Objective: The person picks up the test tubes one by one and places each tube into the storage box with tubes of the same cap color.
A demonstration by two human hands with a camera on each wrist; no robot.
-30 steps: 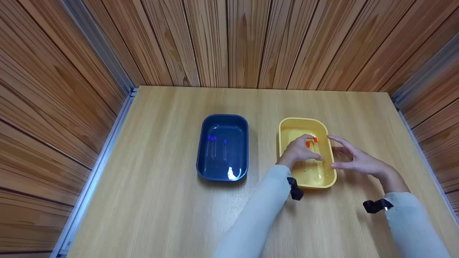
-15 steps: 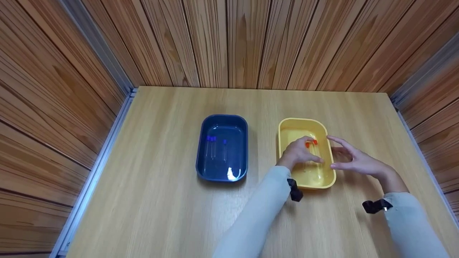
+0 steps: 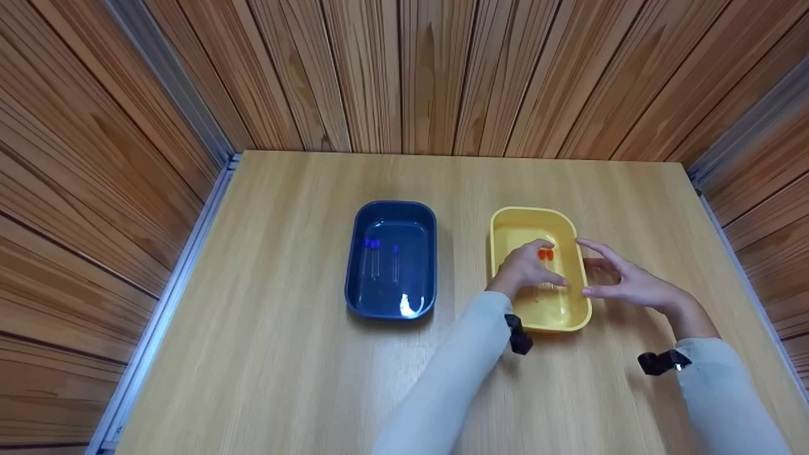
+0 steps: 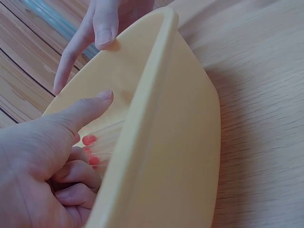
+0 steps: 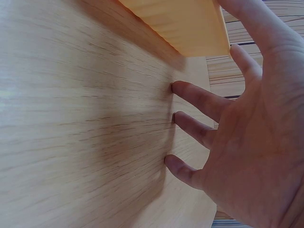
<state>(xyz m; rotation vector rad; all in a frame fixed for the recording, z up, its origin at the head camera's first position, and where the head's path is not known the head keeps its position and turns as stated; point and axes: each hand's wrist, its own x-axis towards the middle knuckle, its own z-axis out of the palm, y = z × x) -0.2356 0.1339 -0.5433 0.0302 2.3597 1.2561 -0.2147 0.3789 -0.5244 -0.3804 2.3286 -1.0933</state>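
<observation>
My left hand (image 3: 529,264) reaches into a yellow tray (image 3: 531,210). Its thumb stands apart from the bent fingers, which are down by several thin clear test tubes with orange-red caps (image 3: 545,254). In the left wrist view the red caps (image 4: 89,140) lie side by side just past the knuckles; the fingertips are hidden. Outside the tray's right wall is my right hand (image 3: 632,283), fingers spread, with index finger and thumb at the rim. The right wrist view shows its other fingers (image 5: 194,97) reaching down to the wooden table.
To the left stands a dark blue tray (image 3: 392,314) holding three clear tubes with purple caps (image 3: 375,244). Both trays sit on a light wooden table (image 3: 265,265). Wood-plank walls (image 3: 430,76) close off the back and sides.
One red-capped test tube in the yellow tray has slid toward me and left, so its cap now lies level beside another. Both hands have hardly moved.
</observation>
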